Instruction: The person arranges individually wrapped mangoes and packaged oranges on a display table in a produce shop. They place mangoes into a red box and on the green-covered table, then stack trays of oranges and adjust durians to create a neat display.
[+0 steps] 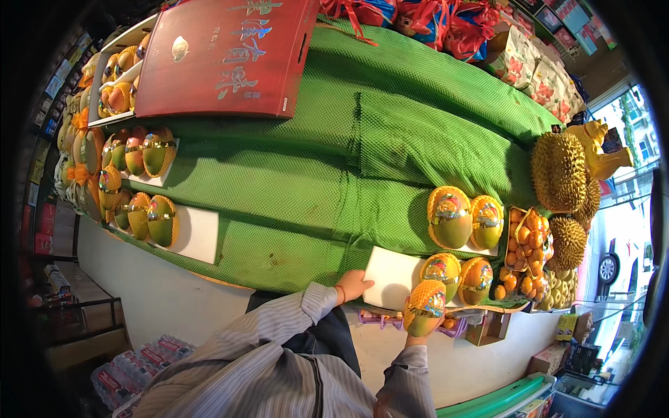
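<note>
In my right hand (pixel 416 339) is a green-and-orange mango (pixel 426 309), partly wrapped in a yellow foam net with a shiny band. It is held up in front of a white foam board (pixel 393 277) at the stand's front edge. My left hand (pixel 352 286) rests on the green netting cover (pixel 292 230), its thumb at the board's left edge; whether it grips the board is unclear. Two netted mangoes (pixel 440 271) (pixel 474 281) sit on the right part of that board. Just behind stand two more mangoes (pixel 449 217) (pixel 487 222) on another white board.
More mangoes (pixel 162 220) sit on white boards at the left, below a red gift box lid (pixel 225 57). Netted small orange fruit (pixel 530 240) and durians (pixel 560 172) stand at the right end. A purple basket (pixel 384 320) is under the front edge. Packed bottles (pixel 141 368) lie lower left.
</note>
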The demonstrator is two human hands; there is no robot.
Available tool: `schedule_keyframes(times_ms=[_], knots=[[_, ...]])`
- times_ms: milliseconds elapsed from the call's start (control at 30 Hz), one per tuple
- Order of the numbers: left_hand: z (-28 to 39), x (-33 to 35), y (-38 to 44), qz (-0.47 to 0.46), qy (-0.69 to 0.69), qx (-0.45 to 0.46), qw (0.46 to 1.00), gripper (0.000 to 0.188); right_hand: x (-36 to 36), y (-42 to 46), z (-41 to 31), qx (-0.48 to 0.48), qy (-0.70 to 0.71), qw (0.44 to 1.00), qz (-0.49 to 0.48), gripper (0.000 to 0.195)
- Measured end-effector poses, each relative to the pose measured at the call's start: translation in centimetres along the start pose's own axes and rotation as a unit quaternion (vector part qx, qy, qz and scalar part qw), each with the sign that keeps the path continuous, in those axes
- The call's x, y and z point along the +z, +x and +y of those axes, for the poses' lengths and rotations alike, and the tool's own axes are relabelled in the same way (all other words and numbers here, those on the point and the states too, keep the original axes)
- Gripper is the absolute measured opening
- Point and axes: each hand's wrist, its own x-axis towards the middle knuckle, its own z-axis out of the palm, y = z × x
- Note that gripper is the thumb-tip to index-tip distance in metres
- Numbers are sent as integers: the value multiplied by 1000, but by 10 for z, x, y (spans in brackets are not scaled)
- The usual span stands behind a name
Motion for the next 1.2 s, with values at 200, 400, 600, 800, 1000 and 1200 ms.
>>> schedule_keyframes(times_ms=[200,400,600,800,1000,1200], knots=[[-58,-186,-98,-10,-28,-116,993,39,15,-12,19,-5,-82,992,99,76],[-85,-326,-174,180,-233,-42,955,40,66,-21,50,87,-204,975,1,81],[-77,-448,-141,334,36,-15,942,39,141,-11,116,224,-253,937,-86,89],[-73,-472,-90,519,299,-72,798,27,185,9,174,344,-205,908,-126,95],[-104,-474,-105,487,489,-43,722,25,219,6,210,379,-218,890,-134,96],[-108,-481,-112,432,492,-71,753,28,221,20,243,411,-190,888,-75,93]])
